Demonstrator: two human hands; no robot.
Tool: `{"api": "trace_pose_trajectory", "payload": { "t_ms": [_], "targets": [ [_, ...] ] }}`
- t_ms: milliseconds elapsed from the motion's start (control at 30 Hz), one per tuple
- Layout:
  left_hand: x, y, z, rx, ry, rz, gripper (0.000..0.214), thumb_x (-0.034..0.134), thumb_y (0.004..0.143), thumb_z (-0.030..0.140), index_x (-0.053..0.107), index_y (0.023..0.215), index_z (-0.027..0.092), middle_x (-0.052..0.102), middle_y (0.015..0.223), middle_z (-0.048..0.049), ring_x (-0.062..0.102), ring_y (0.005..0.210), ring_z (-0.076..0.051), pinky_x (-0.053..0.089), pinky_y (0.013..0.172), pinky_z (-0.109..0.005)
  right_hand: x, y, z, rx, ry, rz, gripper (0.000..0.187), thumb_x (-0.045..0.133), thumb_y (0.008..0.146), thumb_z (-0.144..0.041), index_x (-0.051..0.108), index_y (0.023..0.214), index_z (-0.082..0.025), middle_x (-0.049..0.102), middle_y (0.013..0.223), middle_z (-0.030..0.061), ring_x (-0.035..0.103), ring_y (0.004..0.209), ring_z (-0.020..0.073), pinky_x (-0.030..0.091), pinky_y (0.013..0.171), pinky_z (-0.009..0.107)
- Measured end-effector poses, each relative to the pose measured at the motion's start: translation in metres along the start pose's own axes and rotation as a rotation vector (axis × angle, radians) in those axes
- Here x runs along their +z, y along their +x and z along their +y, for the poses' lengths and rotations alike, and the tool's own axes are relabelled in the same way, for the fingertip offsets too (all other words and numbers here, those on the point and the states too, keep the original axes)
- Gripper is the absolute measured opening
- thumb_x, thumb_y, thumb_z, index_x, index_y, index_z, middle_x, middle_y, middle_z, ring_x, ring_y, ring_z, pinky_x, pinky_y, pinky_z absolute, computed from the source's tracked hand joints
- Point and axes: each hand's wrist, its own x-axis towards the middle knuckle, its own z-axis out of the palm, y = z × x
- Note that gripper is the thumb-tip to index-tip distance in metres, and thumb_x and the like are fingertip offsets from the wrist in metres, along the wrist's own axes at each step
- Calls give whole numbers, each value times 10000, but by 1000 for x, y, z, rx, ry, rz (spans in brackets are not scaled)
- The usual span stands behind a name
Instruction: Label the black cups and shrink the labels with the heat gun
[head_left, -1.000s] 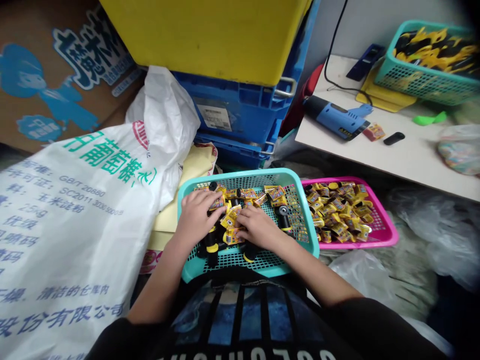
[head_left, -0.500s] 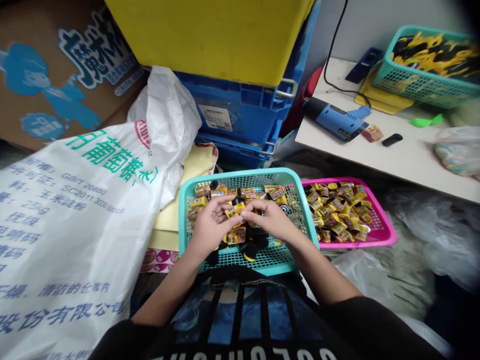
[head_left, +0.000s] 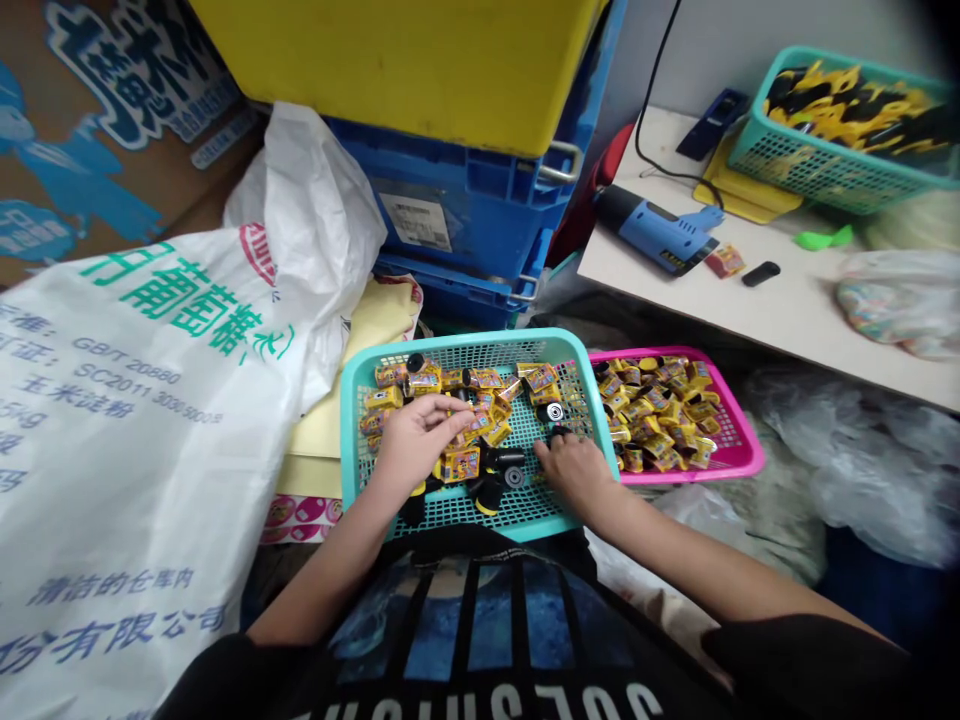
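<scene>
As I inspect remotely, the left hand (head_left: pixel 420 440) half-closes over yellow pieces (head_left: pixel 460 463) in the turquoise basket (head_left: pixel 348 430); the right hand (head_left: pixel 583 474) curls at a black part (head_left: pixel 556 431) there; either grip I cannot tell; yellow pieces seem light, stiff, slick; hold mid-body.

1. Bare mesh (head_left: pixel 526 424) just left of the right hand (head_left: pixel 581 475) gave it some wiggle room.
2. Yellow pieces (head_left: pixel 460 464) crowded around the left hand (head_left: pixel 420 440), so not much of a lane there.
3. Black pieces (head_left: pixel 502 458) kinda clogged part of the space between both.
4. Teal basket rim (head_left: pixel 597 405) stood just outside the right hand, pink basket (head_left: pixel 737 425) past that.
</scene>
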Motion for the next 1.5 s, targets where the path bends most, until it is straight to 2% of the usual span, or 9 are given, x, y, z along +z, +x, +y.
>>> {"api": "trace_pose_trajectory", "payload": {
  "t_ms": [100,233,433,567,900,1200,1367,1433,1500],
  "targets": [
    [-2,1,-1,25,-20,23,175,749,702,347,722,763,185,760,746,-36,699,674,-161,582,666,-286,6,3,0,-14,35,-48,361,370,909,-49,633,1154,-68,638,1002,232,636,967,338,492,763,411],
    [-7,2,-4,45,-60,83,231,772,697,405,743,774,189,770,785,-43,708,708,-173,588,721,-307,-12,4,23,-141,232,-18,229,511,908,-244,656,1041,-127,663,905,141,652,852,260,492,754,361],
    [-8,2,-17,-9,-157,70,362,802,654,503,774,818,182,780,860,-78,722,756,-208,596,758,-355,-45,1,41,-409,1386,354,310,678,796,-380,483,932,-181,563,869,27,546,714,114,452,631,227],
    [-7,3,-18,-9,-145,73,357,807,653,491,787,831,182,783,882,-85,728,800,-224,587,803,-366,-53,8,27,-440,1788,498,407,763,745,-431,541,983,-186,582,927,33,563,760,104,478,661,211],
    [-7,3,-12,36,-76,34,282,773,700,451,796,829,202,785,887,-75,731,848,-237,571,853,-374,-48,26,12,-348,1745,306,379,776,709,-466,648,848,-138,634,805,38,559,645,84,468,575,192],
    [-4,1,-3,-55,-132,-84,331,794,689,372,764,964,191,775,971,-74,716,870,-219,579,803,-360,-30,35,-7,-279,1693,464,407,811,667,-431,664,914,-143,635,827,34,576,697,108,481,668,247],
    [-2,-3,-2,-28,-117,-85,299,833,623,257,748,899,181,755,887,-45,680,785,-172,556,758,-315,-22,36,-20,-399,1793,491,340,792,722,-420,705,947,-180,644,983,56,609,879,146,500,799,277],
    [0,-4,-1,-37,-150,-99,290,826,632,250,745,903,181,748,880,-41,677,785,-172,552,757,-313,-21,35,-23,-435,1904,391,336,733,794,-466,710,1009,-208,635,1044,53,601,952,149,490,859,283],
    [3,-5,-1,-13,-187,-106,278,823,634,248,745,893,183,748,894,-45,681,825,-186,553,781,-323,-20,35,-27,-480,2081,172,405,690,828,-519,682,1109,-228,632,1034,51,603,918,142,499,846,287]
  ]
}}
